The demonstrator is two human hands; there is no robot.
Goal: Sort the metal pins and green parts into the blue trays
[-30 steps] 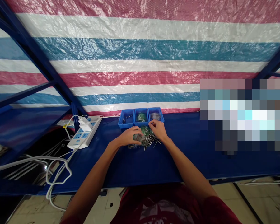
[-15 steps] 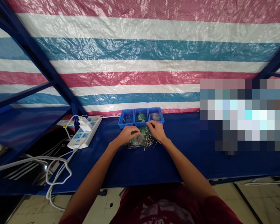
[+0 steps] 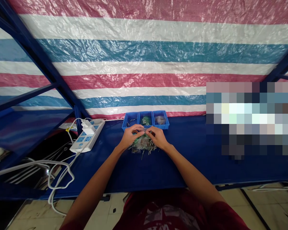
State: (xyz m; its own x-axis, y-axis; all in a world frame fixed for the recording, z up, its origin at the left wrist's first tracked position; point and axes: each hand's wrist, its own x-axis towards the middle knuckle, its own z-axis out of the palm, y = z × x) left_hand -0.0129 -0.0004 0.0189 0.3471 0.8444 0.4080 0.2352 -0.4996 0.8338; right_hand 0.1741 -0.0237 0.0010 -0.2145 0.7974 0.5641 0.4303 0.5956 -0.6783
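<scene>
My left hand (image 3: 130, 136) and my right hand (image 3: 158, 137) are close together over a small heap of parts (image 3: 142, 145) on the blue table (image 3: 144, 166). The heap holds small metal pins, clear plastic bags and green pieces. Both hands have their fingers curled and pinched at the top of the heap, almost touching each other. What the fingertips hold is too small to make out. Just behind the hands stand three small blue bins (image 3: 145, 120) in a row, with pins in the left one, green pieces in the middle one and bagged parts in the right one.
A white power strip (image 3: 86, 138) with a plugged-in adapter lies to the left, its white cables (image 3: 55, 172) trailing off the table edge. A striped tarpaulin (image 3: 144, 64) hangs behind. Blue frame bars (image 3: 38, 60) run at left and right. A blurred patch covers the right.
My right hand has come down and left from the right bin to the heap. My left hand has lifted from the heap's left side towards its top, so the hands now nearly meet.
</scene>
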